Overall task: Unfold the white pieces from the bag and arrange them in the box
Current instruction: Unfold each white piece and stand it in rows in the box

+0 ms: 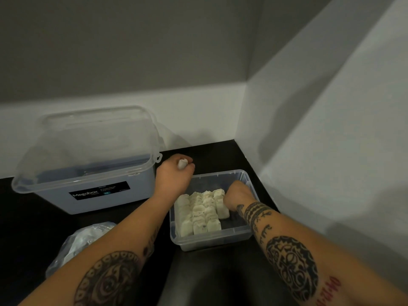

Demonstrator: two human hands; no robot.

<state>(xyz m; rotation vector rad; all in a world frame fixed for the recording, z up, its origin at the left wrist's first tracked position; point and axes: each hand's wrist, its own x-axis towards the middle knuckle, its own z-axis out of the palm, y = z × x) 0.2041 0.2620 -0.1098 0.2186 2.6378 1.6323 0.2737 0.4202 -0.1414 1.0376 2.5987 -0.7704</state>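
Observation:
A small clear plastic box (242,236) sits on the dark table and holds several white pieces (199,214) standing in neat rows on its left side. My left hand (174,175) hovers just beyond the box's far left corner, fingers closed around one white piece (182,163). My right hand (237,195) reaches down into the box at the right end of the rows, its fingers on the white pieces there; the fingertips are hidden. A clear plastic bag (81,244) with more white pieces lies at the near left, partly behind my left forearm.
A large lidded storage tub (88,164) labelled Megabox stands at the back left, close to my left hand. White walls (309,133) close the corner behind and to the right of the box. The dark tabletop (216,274) runs toward me below the small box.

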